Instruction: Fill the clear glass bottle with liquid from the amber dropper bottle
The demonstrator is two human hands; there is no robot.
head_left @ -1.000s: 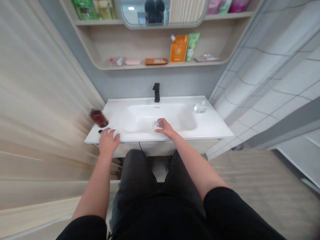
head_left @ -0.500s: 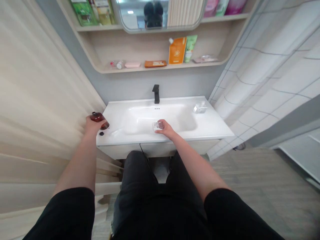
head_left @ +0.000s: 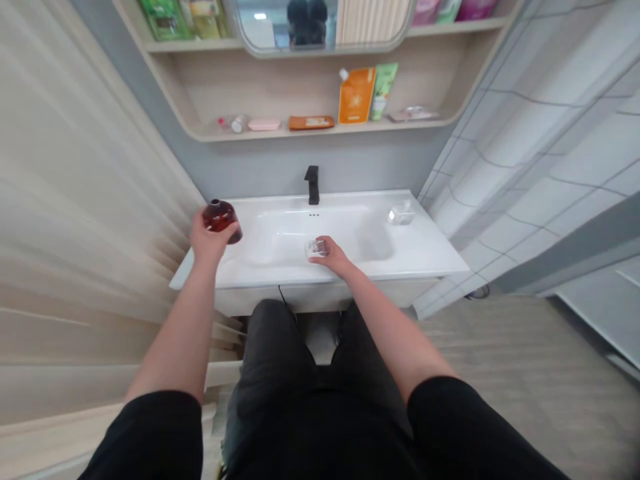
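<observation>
My left hand (head_left: pixel 209 241) is wrapped round a dark reddish-brown bottle (head_left: pixel 223 217), lifted over the left side of the counter. The bottle is uncapped and leans a little. Over the white sink (head_left: pixel 280 247), my right hand (head_left: pixel 334 256) grips a small clear container (head_left: pixel 316 249) by its right side. From above I cannot tell what, if anything, is inside it. A gap separates the bottle from the clear container.
A black faucet (head_left: pixel 313 185) stands behind the basin. Another clear container (head_left: pixel 401 215) sits on the counter's right. Above, the shelf holds an orange pouch (head_left: pixel 357 96), a green tube (head_left: pixel 383 92) and an orange-brown packet (head_left: pixel 311 123). A cream curtain (head_left: pixel 90 200) hangs at left.
My left hand has raised the bottle and carried it right, toward the sink. The black cap on the counter is now hidden by my left arm. My right hand has barely moved.
</observation>
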